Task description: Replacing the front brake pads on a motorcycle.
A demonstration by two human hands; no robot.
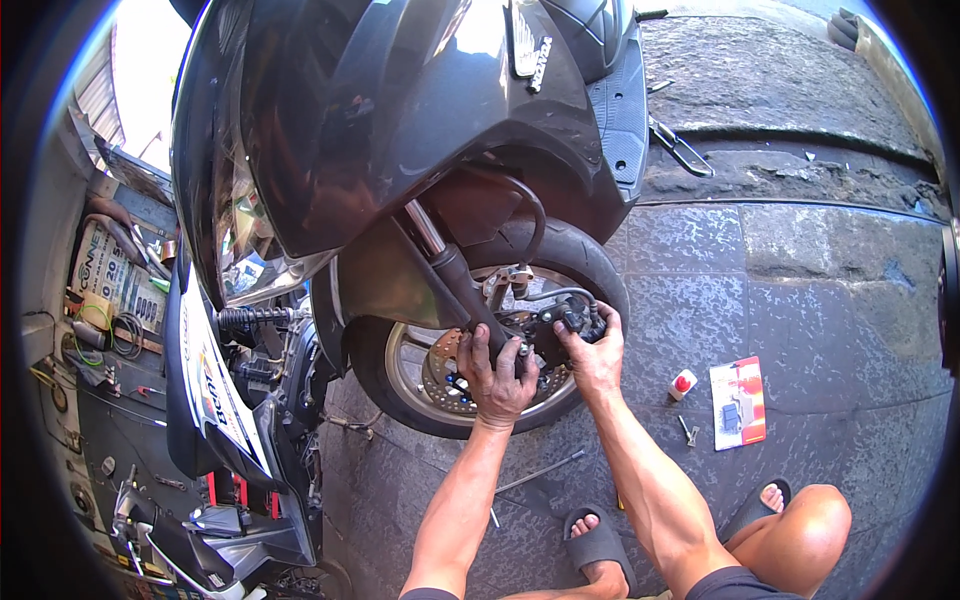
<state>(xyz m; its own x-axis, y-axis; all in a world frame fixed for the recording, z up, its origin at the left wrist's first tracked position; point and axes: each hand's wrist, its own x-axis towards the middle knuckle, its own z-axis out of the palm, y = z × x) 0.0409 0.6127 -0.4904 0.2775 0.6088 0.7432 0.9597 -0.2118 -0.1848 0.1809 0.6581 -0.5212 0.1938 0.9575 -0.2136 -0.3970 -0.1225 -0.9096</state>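
The dark brake caliper (577,316) sits at the front wheel, under the right hand (597,362) — the thumb is pressed to its near side, and the fingers curl round its outer edge, partly hidden. Just beside it, the left hand (498,388) is at the lower end of the fork leg (459,282), its fingers bent and slightly apart; whether they pinch anything cannot be told.

The fork pairs a bright metal tube with a matt black lower part. The brake disc (444,376) is thin round metal, drilled with holes, inside a pale gold rim and a black rubber tyre (585,252). Above bulges a glossy, curved black body panel (370,120) with a silver wing-shaped badge (524,45) and raised lettering.

On the blotchy grey floor tiles (690,305) lie a white bottle (682,386) with a red cap, a small metal pin (689,432) and a red-and-white printed card (750,377) — its small print too fine to read
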